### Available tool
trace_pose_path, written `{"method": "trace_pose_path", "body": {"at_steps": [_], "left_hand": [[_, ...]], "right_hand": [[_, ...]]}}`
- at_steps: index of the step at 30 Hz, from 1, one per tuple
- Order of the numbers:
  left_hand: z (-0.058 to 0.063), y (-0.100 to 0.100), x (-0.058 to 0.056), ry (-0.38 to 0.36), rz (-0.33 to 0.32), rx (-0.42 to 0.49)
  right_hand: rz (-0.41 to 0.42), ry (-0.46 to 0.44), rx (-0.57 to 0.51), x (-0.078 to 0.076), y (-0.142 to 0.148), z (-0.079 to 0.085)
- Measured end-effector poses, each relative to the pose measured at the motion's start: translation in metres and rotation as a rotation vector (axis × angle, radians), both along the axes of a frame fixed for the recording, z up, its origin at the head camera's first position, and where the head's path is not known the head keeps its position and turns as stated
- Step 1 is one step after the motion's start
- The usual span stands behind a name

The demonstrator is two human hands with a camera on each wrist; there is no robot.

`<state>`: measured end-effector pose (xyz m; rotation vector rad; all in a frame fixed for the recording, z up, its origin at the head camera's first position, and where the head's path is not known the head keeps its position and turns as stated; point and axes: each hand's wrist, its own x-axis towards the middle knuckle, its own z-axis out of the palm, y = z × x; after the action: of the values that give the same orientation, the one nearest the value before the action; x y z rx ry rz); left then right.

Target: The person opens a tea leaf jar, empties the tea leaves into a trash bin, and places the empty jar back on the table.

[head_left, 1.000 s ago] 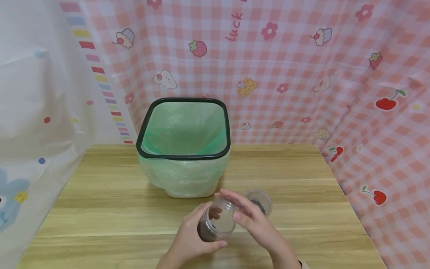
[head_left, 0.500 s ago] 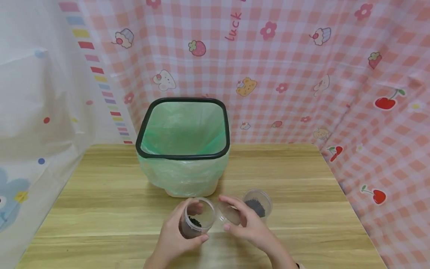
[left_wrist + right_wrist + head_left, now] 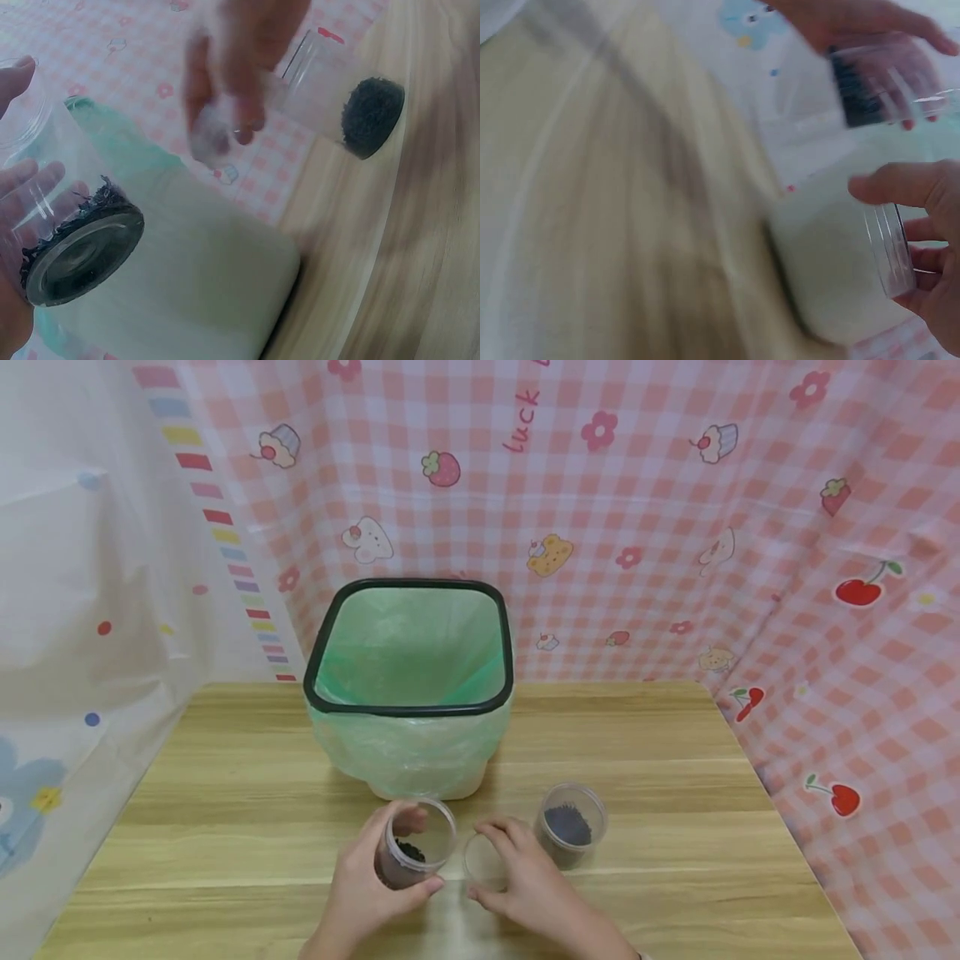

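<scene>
My left hand [image 3: 367, 877] grips a clear plastic jar [image 3: 422, 835], its mouth uncovered and tilted, with dark, leaf-like dried bits [image 3: 82, 214] at the bottom. In my right hand [image 3: 528, 877] is a clear round lid [image 3: 486, 862], pinched by its edge between thumb and fingers. The lid is apart from the jar, just to its right. A second clear jar [image 3: 572, 825], also uncovered, stands on the table beyond my right hand and contains similar dark bits. The right wrist view shows the lid [image 3: 889, 251] edge-on.
A bin [image 3: 408, 710] with a black rim and a pale green liner bag stands at the back of the wooden table [image 3: 660, 760], beyond both hands. A pink checked cloth [image 3: 600, 527] hangs behind, and a white one [image 3: 97, 568] at the left.
The lid has come off the left hand's jar. My left hand moved left with the jar, while my right hand lowered the lid and drew slightly nearer, uncovering the second jar from view.
</scene>
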<state>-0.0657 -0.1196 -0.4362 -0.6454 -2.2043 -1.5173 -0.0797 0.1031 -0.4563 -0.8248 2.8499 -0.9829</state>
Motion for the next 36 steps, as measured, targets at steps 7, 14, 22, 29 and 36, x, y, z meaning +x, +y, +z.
{"method": "trace_pose_path", "body": {"at_steps": [7,14,22,29,36], "left_hand": [[0.015,0.001,0.003,0.033,0.033,-0.004],[0.011,-0.001,0.003,0.006,0.067,-0.03],[0.0,-0.004,0.0,-0.041,0.106,-0.08],[0.003,-0.005,0.002,-0.061,0.124,-0.108],[0.003,-0.007,0.001,-0.103,0.137,-0.123]], "right_hand": [[0.031,-0.021,0.086,-0.003,-0.002,-0.029],[0.07,0.01,0.197,-0.006,0.002,-0.054],[0.078,-0.036,0.215,-0.01,0.003,-0.067],[0.081,-0.029,0.222,-0.011,0.003,-0.069],[0.09,-0.012,0.234,-0.011,0.003,-0.07]]}}
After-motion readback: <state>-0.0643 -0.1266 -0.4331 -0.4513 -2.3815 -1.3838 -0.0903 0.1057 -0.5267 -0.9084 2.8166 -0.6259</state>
